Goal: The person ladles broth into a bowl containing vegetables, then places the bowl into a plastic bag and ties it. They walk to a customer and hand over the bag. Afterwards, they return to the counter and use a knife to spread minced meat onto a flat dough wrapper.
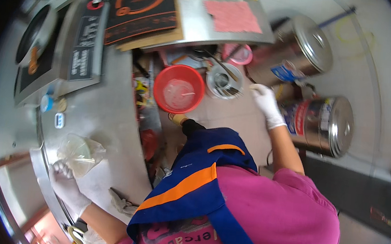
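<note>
My left hand (67, 187), in a white glove, is at the metal counter's left edge, its curled fingers beside a clear plastic bag (80, 151) with a pale round thing in it. Whether the fingers grip the bag or the edge cannot be told. In another white glove, my right hand (265, 102) hangs over the floor near two metal drums, fingers bent; whether it holds something small is unclear. Left of it stand a white bucket (238, 74) with utensils and a red plastic basin (197, 99) holding cloudy liquid.
A black induction cooktop (143, 4) and a pink cloth (233, 17) lie on the far counter. A frying pan (36, 34) sits at the upper left. Two metal drums (276, 64) (318, 124) stand at the right. A grey cloth (122, 203) lies near my left forearm.
</note>
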The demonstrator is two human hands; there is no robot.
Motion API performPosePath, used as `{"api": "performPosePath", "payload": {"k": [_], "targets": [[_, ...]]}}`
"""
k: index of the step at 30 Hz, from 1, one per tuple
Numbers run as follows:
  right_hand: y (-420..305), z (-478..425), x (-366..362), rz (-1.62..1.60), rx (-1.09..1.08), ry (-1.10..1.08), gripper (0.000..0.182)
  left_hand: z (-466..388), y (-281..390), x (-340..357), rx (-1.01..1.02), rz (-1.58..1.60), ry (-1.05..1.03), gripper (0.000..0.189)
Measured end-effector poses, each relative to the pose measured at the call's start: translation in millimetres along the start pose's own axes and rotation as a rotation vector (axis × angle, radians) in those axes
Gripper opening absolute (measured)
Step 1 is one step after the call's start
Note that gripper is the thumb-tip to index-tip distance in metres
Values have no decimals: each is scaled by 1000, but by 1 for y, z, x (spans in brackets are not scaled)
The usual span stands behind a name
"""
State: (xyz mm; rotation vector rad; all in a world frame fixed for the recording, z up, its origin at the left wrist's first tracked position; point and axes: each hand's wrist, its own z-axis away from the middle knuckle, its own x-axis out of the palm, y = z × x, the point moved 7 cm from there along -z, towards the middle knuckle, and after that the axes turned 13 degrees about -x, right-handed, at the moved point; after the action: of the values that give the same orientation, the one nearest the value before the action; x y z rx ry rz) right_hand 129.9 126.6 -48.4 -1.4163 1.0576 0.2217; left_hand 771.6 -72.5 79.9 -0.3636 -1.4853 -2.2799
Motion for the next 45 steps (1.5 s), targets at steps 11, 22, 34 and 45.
{"api": "performPosePath", "payload": {"k": [11, 22, 34, 45], "targets": [[-19, 106, -547, 435, -10, 892, 21, 97, -101, 197, -124, -190, -83, 22], [-252, 77, -873, 1855, -683, 1056, 29, 187, -318, 469, -388, -248, -349, 17], [-342, -79, -897, 2153, -717, 996, 38, 197, -460, 741, -402, -458, -1029, 23], [-346, -163, -968, 2237, 41, 1312, 61, 157, -485, 842, -521, -546, -1185, 15]]}}
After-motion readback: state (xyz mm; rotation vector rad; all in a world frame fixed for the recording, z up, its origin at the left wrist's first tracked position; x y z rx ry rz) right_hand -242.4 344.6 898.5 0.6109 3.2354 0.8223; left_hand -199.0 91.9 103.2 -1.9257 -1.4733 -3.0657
